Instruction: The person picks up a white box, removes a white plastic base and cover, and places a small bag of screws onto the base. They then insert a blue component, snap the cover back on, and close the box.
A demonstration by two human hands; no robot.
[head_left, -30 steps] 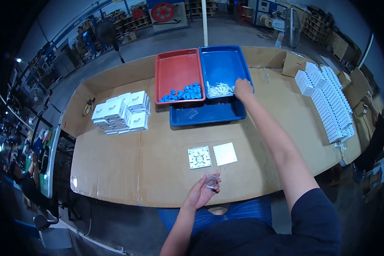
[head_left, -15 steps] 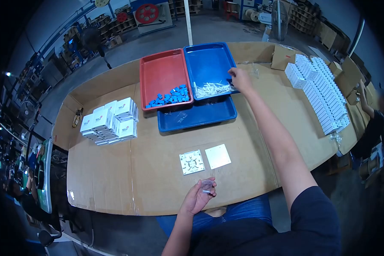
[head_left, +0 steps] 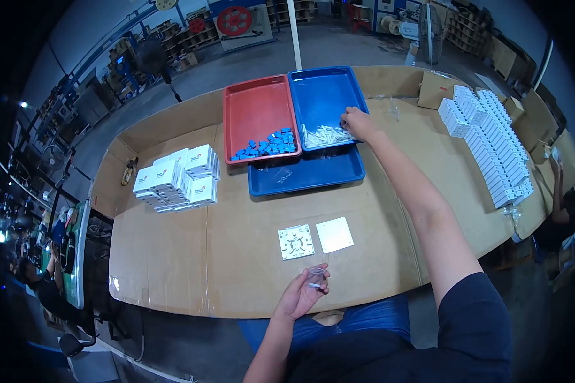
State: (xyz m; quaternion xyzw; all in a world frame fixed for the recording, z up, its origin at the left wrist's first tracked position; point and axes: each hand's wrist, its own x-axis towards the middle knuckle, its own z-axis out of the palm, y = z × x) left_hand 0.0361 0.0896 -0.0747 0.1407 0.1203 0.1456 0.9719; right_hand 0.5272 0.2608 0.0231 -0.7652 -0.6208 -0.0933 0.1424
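Head view shows me a big table (head_left: 172, 255) covered in brown cardboard, and I go from the biggest things down to the smallest. At the far right lies a long row of white boxes (head_left: 495, 143), and at the far left a smaller stack of white boxes (head_left: 179, 179). In the middle, far from me, sit three trays: a red tray (head_left: 255, 105) with little blue parts (head_left: 268, 143) along its near edge, a blue tray (head_left: 326, 92) just to its right, and a lower blue tray (head_left: 306, 175) partly under both. Near me lie two flat square plates (head_left: 315, 238), side by side. A second ago my right hand (head_left: 358, 122) was at the right rim of the blue tray; now it has slid left and rests on the pile of white sticks (head_left: 324, 135). I think that means it is picking sticks out of the pile. Its fingers are curled down on them, but I cannot tell if they have closed on one. The sticks lie flat at the near edge of the blue tray, and their long sides run mostly left to right. My left hand (head_left: 300, 293) has hardly moved; it is near me at the table edge, pinched around a small clear bag (head_left: 315, 277) that stands upright with its mouth up.
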